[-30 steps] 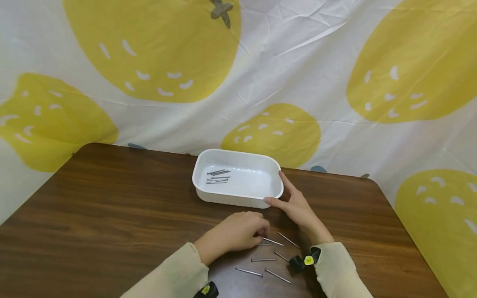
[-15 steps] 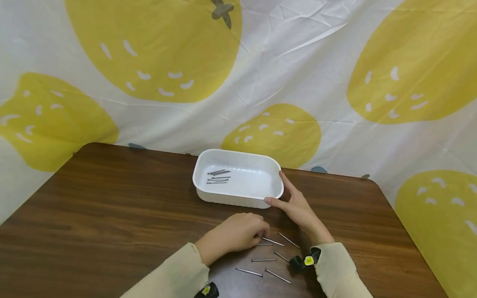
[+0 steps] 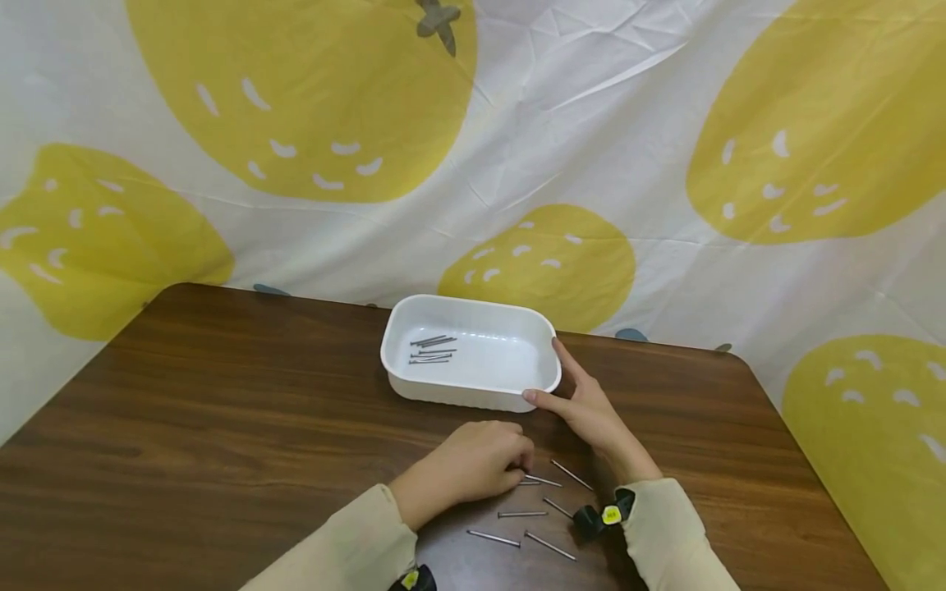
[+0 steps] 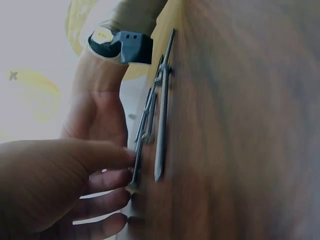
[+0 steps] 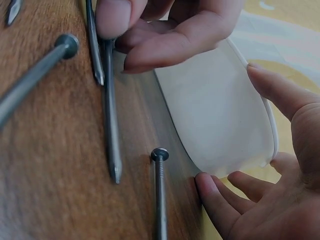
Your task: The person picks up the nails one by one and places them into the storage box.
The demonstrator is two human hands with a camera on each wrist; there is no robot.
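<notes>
In the head view, my left hand [image 3: 476,461] is low over the table, its thumb and fingertips at the head end of a steel nail [image 3: 544,480]. The right wrist view shows thumb and forefinger pinching this nail [image 5: 112,125], its point lying along the wood. Another nail [image 5: 93,47] lies right beside it. My right hand [image 3: 594,414] grips the right end of a white rectangular container [image 3: 458,396], thumb on the near side and fingers round the far side. Several nails [image 3: 433,356] lie inside the container, toward its left end.
Several loose nails are scattered between my forearms, among them one nail [image 3: 493,539] near the front and another nail [image 3: 571,474] by the right wrist. The brown wooden table [image 3: 222,410] runs back to a lemon-print cloth [image 3: 532,148] hanging behind it.
My left fingertips have shifted slightly to the right over the nails, covering a little more of them. The right hand and the container stay in place.
</notes>
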